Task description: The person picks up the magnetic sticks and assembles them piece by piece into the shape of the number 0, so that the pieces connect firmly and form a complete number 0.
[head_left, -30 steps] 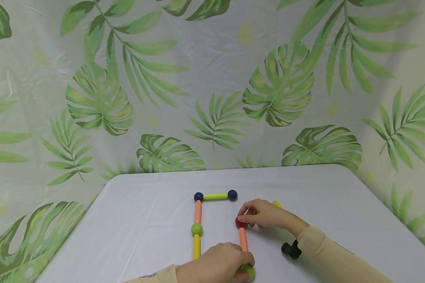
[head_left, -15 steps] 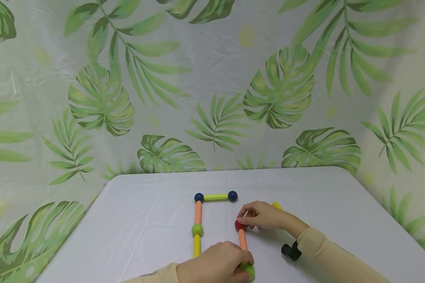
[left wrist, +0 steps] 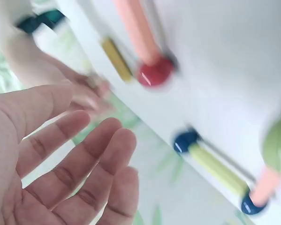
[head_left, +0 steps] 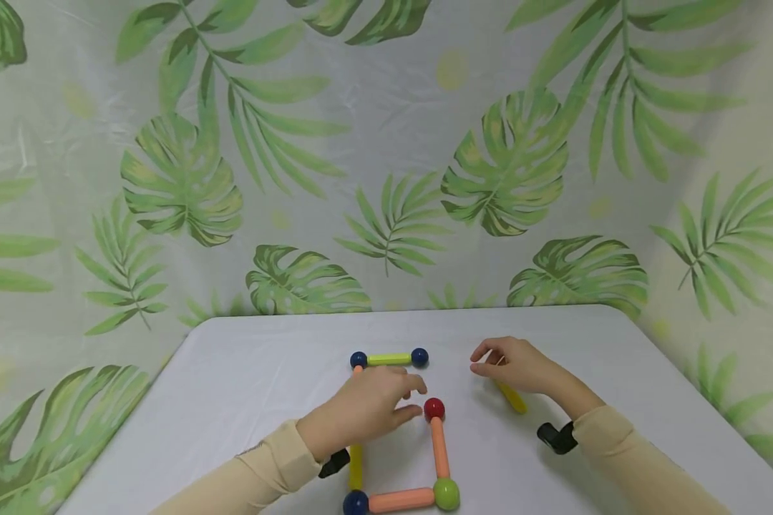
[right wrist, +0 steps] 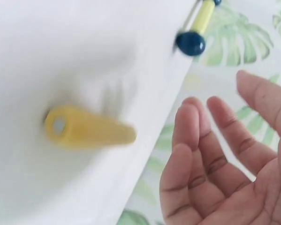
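Observation:
My left hand (head_left: pixel 363 404) hangs with spread, relaxed fingers over the left side of a magnetic stick-and-ball outline, holding nothing. It hides the left green ball (left wrist: pixel 277 144) in the head view. The red ball (head_left: pixel 434 408), just right of its fingertips, tops an orange-pink stick (head_left: pixel 440 449) that runs to another green ball (head_left: pixel 446 493). A second orange-pink stick (head_left: pixel 402 499) joins that ball to a navy ball (head_left: pixel 356 503). My right hand (head_left: pixel 518 363) hovers with loosely bent fingers above a loose yellow stick (head_left: pixel 511 398), apart from it in the right wrist view.
At the far side, a yellow-green stick (head_left: pixel 389 358) links two navy balls (head_left: pixel 419 357). Open space separates the right one from the red ball. A yellow stick (head_left: pixel 356 468) forms the near left side. The white table (head_left: pixel 264 372) ends at a leaf-patterned curtain (head_left: pixel 386 143).
My right hand has let go of the red ball and moved right, over the loose yellow stick. My left hand has left the near green ball and moved up and left.

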Available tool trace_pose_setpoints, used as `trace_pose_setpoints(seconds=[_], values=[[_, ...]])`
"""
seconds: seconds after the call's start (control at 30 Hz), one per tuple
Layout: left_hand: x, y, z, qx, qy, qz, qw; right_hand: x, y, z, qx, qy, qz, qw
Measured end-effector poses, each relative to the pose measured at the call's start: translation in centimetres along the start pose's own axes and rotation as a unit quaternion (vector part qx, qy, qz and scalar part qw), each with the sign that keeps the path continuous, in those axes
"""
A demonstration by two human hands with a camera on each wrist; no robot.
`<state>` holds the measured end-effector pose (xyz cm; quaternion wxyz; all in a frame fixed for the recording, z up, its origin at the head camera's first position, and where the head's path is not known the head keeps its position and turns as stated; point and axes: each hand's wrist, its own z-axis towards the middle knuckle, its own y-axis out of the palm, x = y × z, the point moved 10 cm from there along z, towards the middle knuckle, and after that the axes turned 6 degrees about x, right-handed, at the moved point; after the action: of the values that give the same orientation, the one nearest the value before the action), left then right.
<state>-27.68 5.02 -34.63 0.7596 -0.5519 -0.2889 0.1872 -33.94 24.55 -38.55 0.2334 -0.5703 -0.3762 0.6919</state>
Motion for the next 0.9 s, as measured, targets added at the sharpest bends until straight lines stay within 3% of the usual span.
trace_pose_setpoints(seconds=[0.1,0.23,0.37,0.67,0.9], values=[[-2.7,-0.5,0.6,0.023,-0.027,0.023,0.9991,1.2,-1.0,-0.5,0.015,0.02,-0.021,0.999],[-6.6,-0.7,1.7,0.045,-0.048,0.017,0.9977,2.7,-1.4,-1.0,0.015,0.051,-0.038,0.998],[-9.5,-0.5,3.0,0.044,-0.062,0.003,0.9971,3.9,-1.3,-1.3,0.009,0.087,-0.051,0.995],[-12.1,1.4,5.4,-0.001,-0.071,0.001,0.9975,5.4,-0.7,-1.7,-0.007,0.126,-0.069,0.99],[-13.2,2.6,6.1,-0.018,-0.089,0.005,0.9958,6.1,-0.3,-2.2,-0.009,0.138,-0.069,0.988]])
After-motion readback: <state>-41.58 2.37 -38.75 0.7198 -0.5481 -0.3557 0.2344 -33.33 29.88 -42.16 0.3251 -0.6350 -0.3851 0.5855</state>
